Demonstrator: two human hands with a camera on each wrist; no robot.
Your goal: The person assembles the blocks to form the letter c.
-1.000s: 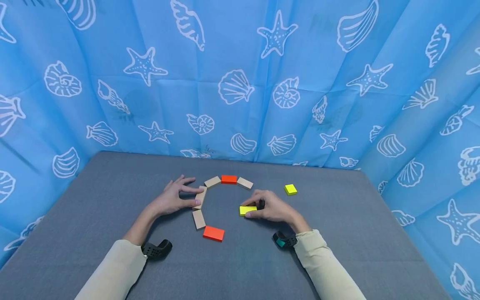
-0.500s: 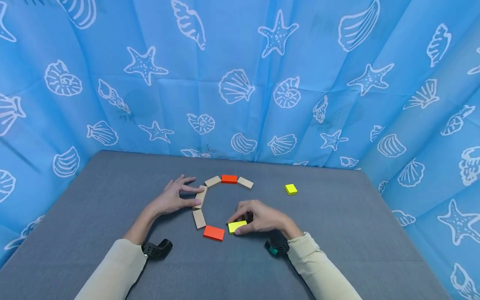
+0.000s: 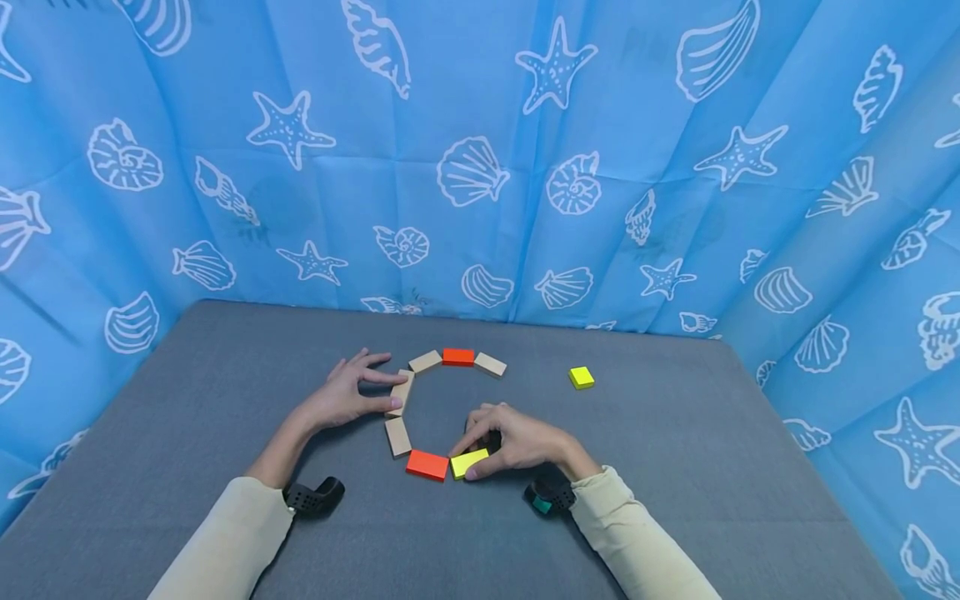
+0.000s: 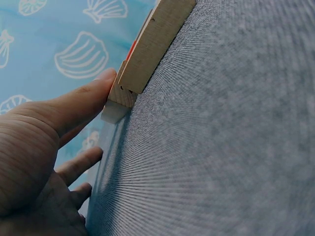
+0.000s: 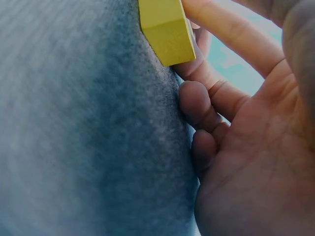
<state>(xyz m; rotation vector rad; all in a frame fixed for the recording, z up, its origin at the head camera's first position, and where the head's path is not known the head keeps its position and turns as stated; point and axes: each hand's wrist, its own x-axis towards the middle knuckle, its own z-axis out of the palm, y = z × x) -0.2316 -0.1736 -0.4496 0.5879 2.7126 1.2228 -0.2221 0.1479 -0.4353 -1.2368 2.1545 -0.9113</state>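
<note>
In the head view my right hand [image 3: 517, 440] pinches a yellow block [image 3: 468, 464] between thumb and forefinger. That block lies at the right end of a red block [image 3: 427, 466], their ends touching or nearly so. The right wrist view shows the yellow block [image 5: 170, 37] low against the cloth, other fingers curled beside it. My left hand [image 3: 348, 393] rests thumb and forefinger on a wooden block [image 3: 401, 393], its remaining fingers spread. A second wooden block [image 3: 398, 437] joins it to the near red block.
Farther back, a wooden block [image 3: 426, 361], a red block [image 3: 458, 357] and another wooden block [image 3: 491, 365] continue the curved row. One yellow block [image 3: 581, 377] lies apart to the right on the grey cloth [image 3: 675, 467]. A blue curtain [image 3: 480, 225] hangs behind.
My right hand has carried the yellow block toward me and left, from inside the curve to the near red block's right end. The left hand has stayed in place.
</note>
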